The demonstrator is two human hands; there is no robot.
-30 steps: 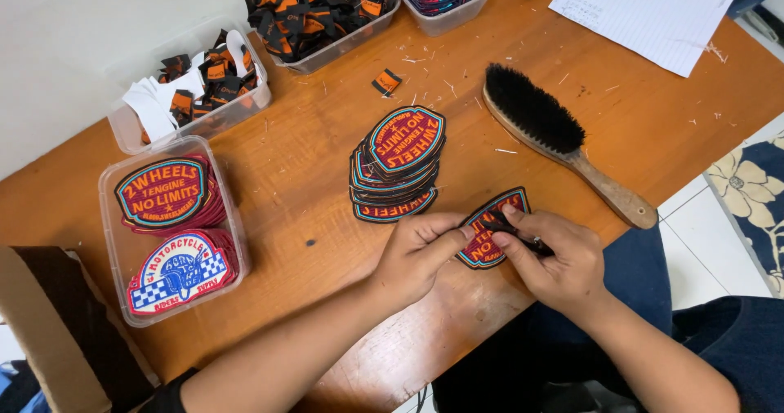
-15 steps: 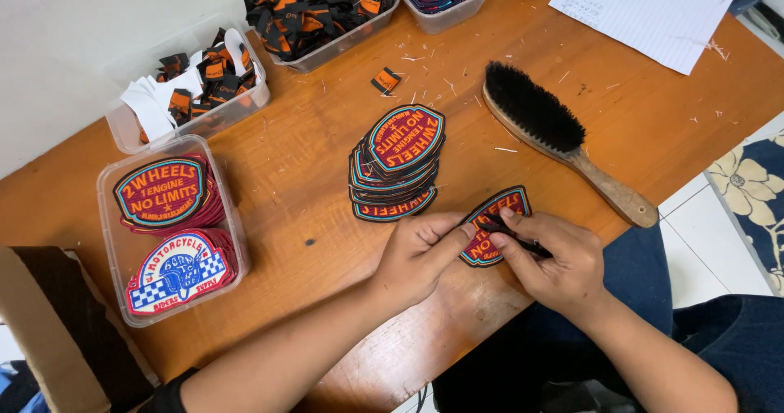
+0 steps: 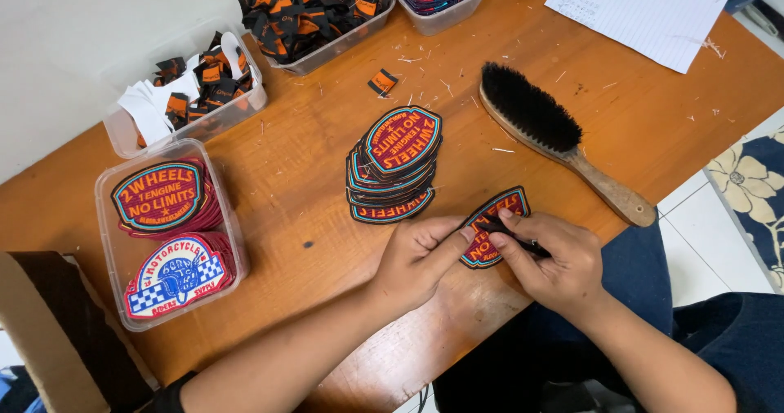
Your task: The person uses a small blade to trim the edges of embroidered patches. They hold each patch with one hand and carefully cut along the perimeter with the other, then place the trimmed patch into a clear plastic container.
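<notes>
Bright, even, diffuse light from above. Soft, faint shadows under the hands and beside the brush (image 3: 563, 139). Sharp focus throughout, no glare, slight wide-angle bending at the edges.

Orange-brown wooden table (image 3: 670, 111) against pale wall (image 3: 73, 21); white tiled floor (image 3: 702, 233), blue floral rug (image 3: 755, 184) at right

A shield-shaped red, blue and black embroidered patch (image 3: 487, 232) is held at the near table edge, a stack of like patches (image 3: 394, 164) lies left of it, and black-orange folded labels (image 3: 309, 11) are binned far.
</notes>
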